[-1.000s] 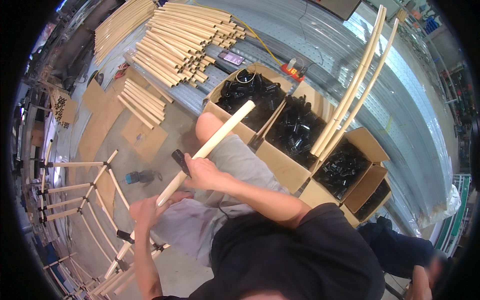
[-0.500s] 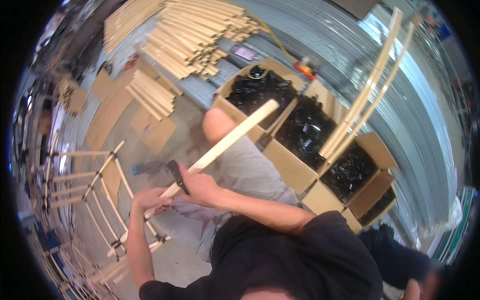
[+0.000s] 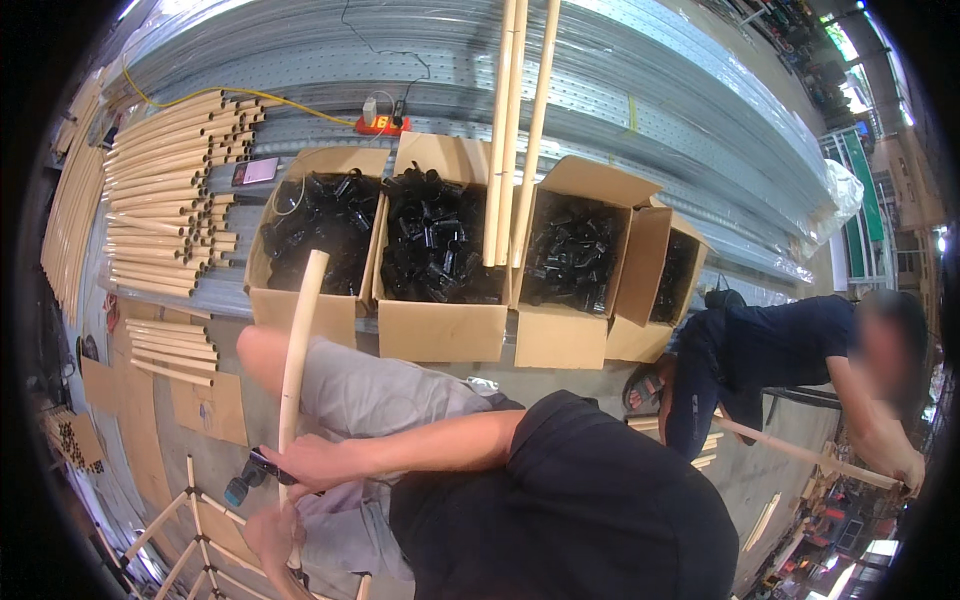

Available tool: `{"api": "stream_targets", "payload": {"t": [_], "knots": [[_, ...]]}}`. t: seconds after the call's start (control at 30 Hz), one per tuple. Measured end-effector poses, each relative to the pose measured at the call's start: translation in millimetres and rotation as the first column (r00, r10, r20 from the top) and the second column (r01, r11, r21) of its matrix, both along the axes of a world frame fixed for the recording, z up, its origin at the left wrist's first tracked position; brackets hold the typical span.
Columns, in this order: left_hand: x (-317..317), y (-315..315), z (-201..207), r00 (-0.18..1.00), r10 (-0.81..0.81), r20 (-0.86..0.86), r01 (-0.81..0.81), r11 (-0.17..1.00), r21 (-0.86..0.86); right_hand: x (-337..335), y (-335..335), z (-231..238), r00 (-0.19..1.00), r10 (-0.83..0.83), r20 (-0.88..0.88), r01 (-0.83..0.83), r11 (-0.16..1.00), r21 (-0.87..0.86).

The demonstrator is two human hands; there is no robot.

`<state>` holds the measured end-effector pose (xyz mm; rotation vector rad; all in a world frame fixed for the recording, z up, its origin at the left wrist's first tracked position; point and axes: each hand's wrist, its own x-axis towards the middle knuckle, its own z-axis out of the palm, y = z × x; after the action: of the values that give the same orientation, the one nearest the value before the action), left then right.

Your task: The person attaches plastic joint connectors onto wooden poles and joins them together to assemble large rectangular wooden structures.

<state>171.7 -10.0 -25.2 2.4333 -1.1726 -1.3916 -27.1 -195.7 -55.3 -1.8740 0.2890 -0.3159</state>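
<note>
A long tan pipe [image 3: 297,340] stands out over my bent knee, its cut end towards the boxes. Lower down, my left hand [image 3: 268,535] is wrapped round it near the picture's lower edge. Just above, my right hand [image 3: 310,464] closes against the same pipe, with a small black connector [image 3: 262,463] at its thumb. My own fingers partly cover the connector, so how it sits on the pipe is unclear. A blue and black power tool [image 3: 240,488] lies beyond that hand.
Cardboard boxes [image 3: 440,335] of black connectors line the front, with three long pipes [image 3: 505,130] leaning over them. Stacked pipes [image 3: 160,220] lie at left. A pipe frame [image 3: 195,495] stands lower left. A co-worker [image 3: 780,345] at right holds another pipe.
My view has swung to the right, bringing the co-worker and the boxes further into it. The pipe now appears more upright. Both my hands keep hold, close together.
</note>
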Motion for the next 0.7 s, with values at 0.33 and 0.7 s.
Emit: {"api": "stream_targets", "payload": {"t": [0.33, 0.7], "knots": [[-48.9, -15.7, 5.8, 0.923, 0.225, 0.313, -0.036, 0.858, -0.512, -301.8, -174.2, -43.5, 0.514, -0.716, -0.472, 0.85, 0.351, 0.392], [-95.0, -113.0, 28.2, 0.781, -0.098, 0.617, 0.443, 0.782, -0.437, -468.4, -222.7, -263.9, -0.434, -0.752, -0.496, 0.77, -0.024, -0.637]]}}
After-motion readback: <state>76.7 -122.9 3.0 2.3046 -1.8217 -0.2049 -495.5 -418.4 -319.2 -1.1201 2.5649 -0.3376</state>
